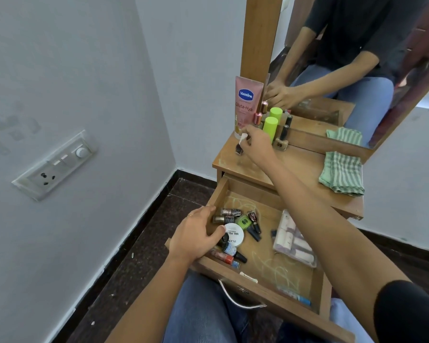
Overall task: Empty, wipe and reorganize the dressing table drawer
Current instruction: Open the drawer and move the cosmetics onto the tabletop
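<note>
Emptying step, mid-way. The dressing table (295, 169) top sits just behind and above the open drawer (270, 211), which we take as the landmark. The drawer is pulled out toward the lap, its floor scribbled with chalky marks, so the wipe is not yet done.

The striped cloth (342, 173) lies folded beyond the drawer's right back corner, unused. The Vaseline tube (247, 102) stands upright beyond the drawer's left back corner, with green bottles (270, 126) just beside it. A plastic pouch of white rolls (295, 241) lies in the drawer's right half.

The right hand (256, 144) reaches past the drawer's back edge and pinches a small white-capped bottle (240, 144), tilted just above the tabletop. The left hand (198, 233) is inside the drawer's left half. Its fingers curl down onto the pile of nail polish bottles (233, 214) and its thumb touches the white nail polish tub (234, 235). We cannot tell whether it grips anything, because the fingers are hidden.

We judge the next move is to set the white-capped bottle down by the tube, then lift the pile out. The bottles are small and loose, so expect several trips.
</note>
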Available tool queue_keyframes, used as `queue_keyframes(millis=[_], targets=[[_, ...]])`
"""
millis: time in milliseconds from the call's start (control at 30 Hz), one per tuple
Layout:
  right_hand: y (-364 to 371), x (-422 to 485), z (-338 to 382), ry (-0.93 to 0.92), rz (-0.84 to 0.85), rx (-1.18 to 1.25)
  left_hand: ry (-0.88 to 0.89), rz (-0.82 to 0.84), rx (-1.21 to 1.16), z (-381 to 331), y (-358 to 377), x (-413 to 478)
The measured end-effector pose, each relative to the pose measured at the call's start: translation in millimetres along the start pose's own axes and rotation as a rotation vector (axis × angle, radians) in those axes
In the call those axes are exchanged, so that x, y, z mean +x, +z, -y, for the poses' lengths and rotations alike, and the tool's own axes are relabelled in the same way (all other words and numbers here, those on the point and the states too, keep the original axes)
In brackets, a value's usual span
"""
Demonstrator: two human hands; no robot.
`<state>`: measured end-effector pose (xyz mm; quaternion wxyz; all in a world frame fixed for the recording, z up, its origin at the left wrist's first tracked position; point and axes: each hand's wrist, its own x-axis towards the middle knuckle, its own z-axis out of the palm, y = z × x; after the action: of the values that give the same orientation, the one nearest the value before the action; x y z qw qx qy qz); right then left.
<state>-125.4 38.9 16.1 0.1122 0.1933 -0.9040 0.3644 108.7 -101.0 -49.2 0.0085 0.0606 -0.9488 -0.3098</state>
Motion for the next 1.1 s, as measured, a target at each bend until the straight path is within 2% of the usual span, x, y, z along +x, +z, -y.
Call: queue_keyframes(millis=[167, 333, 533, 933, 1100], targets=[[18, -12, -14, 0.159, 0.010, 0.142, -0.002, -0.001, -0.012, 1, 0, 0], [31, -17, -19, 0.229, -0.059, 0.228, 0.008, 0.000, -0.015, 1, 0, 1], [45, -16, -15, 0.199, -0.156, 0.204, 0.018, -0.011, -0.019, 1, 0, 1], [51, 7, -12, 0.350, -0.275, 0.395, 0.014, -0.002, -0.014, 5, 3, 3], [53, 9, -14, 0.375, -0.301, 0.398, 0.012, 0.002, -0.013, 4, 3, 4]])
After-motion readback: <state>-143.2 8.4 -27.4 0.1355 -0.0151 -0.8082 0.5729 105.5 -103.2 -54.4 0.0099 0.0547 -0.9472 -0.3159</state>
